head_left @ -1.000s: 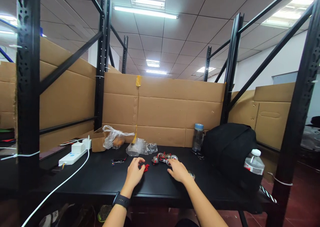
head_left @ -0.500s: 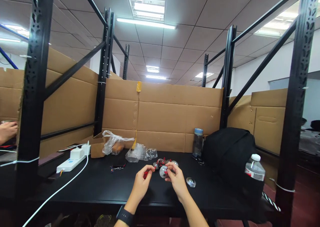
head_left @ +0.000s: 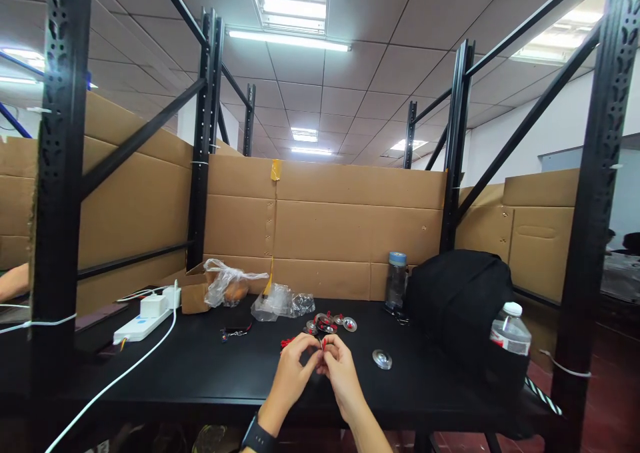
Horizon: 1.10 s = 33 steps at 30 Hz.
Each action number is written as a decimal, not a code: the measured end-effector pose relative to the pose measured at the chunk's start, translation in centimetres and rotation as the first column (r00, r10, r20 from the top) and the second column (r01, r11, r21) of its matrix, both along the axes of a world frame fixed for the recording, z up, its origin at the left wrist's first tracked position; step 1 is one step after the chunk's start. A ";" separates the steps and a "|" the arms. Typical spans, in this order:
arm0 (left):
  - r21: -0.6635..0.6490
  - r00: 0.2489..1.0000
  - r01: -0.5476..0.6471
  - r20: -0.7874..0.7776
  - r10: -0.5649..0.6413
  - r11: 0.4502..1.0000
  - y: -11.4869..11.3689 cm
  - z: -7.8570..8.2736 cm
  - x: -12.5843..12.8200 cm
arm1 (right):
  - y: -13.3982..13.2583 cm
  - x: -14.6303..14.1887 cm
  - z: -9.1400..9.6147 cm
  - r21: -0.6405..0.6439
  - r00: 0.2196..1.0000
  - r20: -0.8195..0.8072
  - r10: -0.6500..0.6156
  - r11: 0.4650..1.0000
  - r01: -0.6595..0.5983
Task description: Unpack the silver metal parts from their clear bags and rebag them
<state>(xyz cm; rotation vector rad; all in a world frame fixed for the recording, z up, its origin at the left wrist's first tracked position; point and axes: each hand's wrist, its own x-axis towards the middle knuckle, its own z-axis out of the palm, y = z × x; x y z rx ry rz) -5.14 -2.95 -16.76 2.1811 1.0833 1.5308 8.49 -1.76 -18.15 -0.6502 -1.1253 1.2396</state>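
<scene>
My left hand (head_left: 295, 365) and my right hand (head_left: 342, 373) meet above the front middle of the black table. Both pinch with thumb and fingertips. Between them a thin piece with a red part (head_left: 324, 344) shows; it seems to be the clear round disc, turned edge-on and mostly covered by fingers. What my left fingers grip is hidden. Something red (head_left: 285, 342) shows just behind my left hand. Beyond my fingertips lies a cluster of clear round discs with red parts (head_left: 326, 322). A single clear domed disc (head_left: 382, 360) rests on the table to the right of my right hand.
Crumpled clear plastic bags (head_left: 280, 304) lie behind the discs. To the left are a white power strip (head_left: 145, 324) with a cable and a small keychain-like item (head_left: 237, 332). A bottle (head_left: 396, 283), a black backpack (head_left: 457, 313) and a water bottle (head_left: 511, 333) stand right. Cardboard (head_left: 325, 230) walls the back.
My hands have come together, my right hand moving left with the clear disc, which has turned from face-on to mostly hidden. At far left, another person's hand has shifted partly behind the post.
</scene>
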 end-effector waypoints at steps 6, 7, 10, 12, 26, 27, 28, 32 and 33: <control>0.088 0.976 -0.134 -0.164 0.147 0.987 0.0 -0.6 0.2 | -0.6 0.7 0.5 -0.069 0.994 -0.083 0.068 0.995 -0.074; 0.104 0.967 -0.153 -0.188 0.170 0.983 0.0 -0.7 0.3 | -0.8 0.9 0.6 -0.082 0.990 -0.111 0.083 0.992 -0.092; 0.167 0.953 -0.188 -0.207 0.221 0.968 -0.3 -0.7 0.4 | -1.2 1.3 0.9 -0.061 0.988 -0.118 0.099 0.992 -0.106; 0.214 0.949 -0.212 -0.187 0.253 0.954 -0.4 -0.7 0.4 | -1.4 1.3 1.0 -0.029 0.992 -0.068 0.111 0.993 -0.113; 0.174 0.831 -0.445 -0.285 0.477 0.879 0.7 -0.1 -2.8 | -1.4 4.1 0.4 0.460 0.645 0.493 -0.584 0.804 0.377; 0.161 0.785 -0.523 -0.290 0.547 0.837 1.3 -0.2 -3.9 | -1.2 5.5 0.4 0.490 0.568 0.504 -0.650 0.757 0.432; 0.141 0.743 -0.592 -0.287 0.605 0.793 1.8 -0.3 -5.0 | -0.8 7.2 0.4 0.520 0.493 0.502 -0.711 0.703 0.485; 0.066 0.700 -0.646 -0.346 0.625 0.760 3.3 -0.9 -7.5 | 0.7 13.5 0.1 0.528 0.285 0.632 -0.721 0.669 0.522; 0.058 0.710 -0.630 -0.363 0.604 0.775 3.4 -1.0 -7.5 | 1.0 14.7 0.0 0.517 0.246 0.674 -0.697 0.682 0.517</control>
